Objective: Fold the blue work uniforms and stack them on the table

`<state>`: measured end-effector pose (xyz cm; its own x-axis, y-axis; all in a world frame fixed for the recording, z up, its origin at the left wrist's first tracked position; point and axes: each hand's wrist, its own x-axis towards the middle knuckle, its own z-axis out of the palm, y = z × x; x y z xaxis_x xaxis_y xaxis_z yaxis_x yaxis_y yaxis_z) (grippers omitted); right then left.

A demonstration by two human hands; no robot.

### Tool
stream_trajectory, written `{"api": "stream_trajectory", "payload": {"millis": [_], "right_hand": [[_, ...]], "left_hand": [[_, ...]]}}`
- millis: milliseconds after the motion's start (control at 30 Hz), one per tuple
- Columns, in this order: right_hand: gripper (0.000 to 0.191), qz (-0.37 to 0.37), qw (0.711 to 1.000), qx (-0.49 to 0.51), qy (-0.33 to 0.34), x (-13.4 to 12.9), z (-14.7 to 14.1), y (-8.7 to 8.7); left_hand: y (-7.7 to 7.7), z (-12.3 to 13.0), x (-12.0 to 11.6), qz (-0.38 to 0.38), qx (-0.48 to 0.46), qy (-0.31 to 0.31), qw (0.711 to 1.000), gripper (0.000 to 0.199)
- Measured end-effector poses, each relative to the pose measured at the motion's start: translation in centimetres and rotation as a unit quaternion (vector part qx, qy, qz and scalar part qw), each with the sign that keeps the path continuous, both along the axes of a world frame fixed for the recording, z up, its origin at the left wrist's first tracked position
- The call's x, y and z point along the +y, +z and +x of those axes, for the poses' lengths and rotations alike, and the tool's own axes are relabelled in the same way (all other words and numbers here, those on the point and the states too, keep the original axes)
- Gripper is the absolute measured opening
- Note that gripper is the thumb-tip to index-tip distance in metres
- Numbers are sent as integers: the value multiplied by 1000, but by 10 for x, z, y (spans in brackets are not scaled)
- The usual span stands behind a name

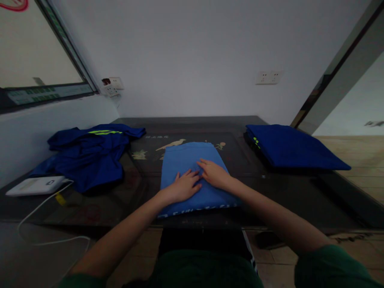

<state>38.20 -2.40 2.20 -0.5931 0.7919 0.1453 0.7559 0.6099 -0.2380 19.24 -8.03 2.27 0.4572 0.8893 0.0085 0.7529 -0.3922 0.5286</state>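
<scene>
A light blue folded garment [192,156] lies flat on the dark table in front of me, with a line of white lettering along its near edge. My left hand [186,185] rests on its middle, palm down with the fingers stretched out. Right beside it, my right hand [214,174] also lies flat on the cloth, fingers extended toward the left. The fingertips of both hands are close together. Neither hand grips anything.
On the left of the table [144,200] is a crumpled dark blue garment [99,156] with a yellow-green stripe. A white device [36,186] with a cable sits near it. A folded dark blue garment stack [294,148] lies at the right. A wall socket [268,77] is behind.
</scene>
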Motion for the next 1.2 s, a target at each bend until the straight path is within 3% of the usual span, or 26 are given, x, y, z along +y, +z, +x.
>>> {"api": "stream_trajectory", "payload": {"millis": [67,167,333,500,667,800,967,1100,1200], "right_hand": [[56,-39,999,-19,17,-26,-3,-7],[56,-31,999,-36,-5,-47,1,-16],[55,13,998,-57,-12,-52,14,-13],[56,7,997,-55,-63,-59,34,-13],[56,0,996,-51,-75,-60,58,-14],[56,21,993,-66,-91,-69,57,2],[50,37,998,-10,-47,-105,7,13],[50,6,999,-4,-48,-125,-22,-7],[52,37,998,4,-58,-131,-18,-19]], "left_hand": [[-2,8,-21,-7,26,-11,1000,47],[-5,11,-38,41,82,12,996,49],[-5,6,-45,114,171,36,978,49],[-8,-4,-52,136,187,50,972,50],[-7,-33,-63,131,178,15,975,51],[2,-48,-73,98,173,-6,980,52],[1,-7,-79,141,142,66,978,47],[-18,28,-84,182,151,85,968,51],[-28,25,-93,209,175,85,958,53]]}}
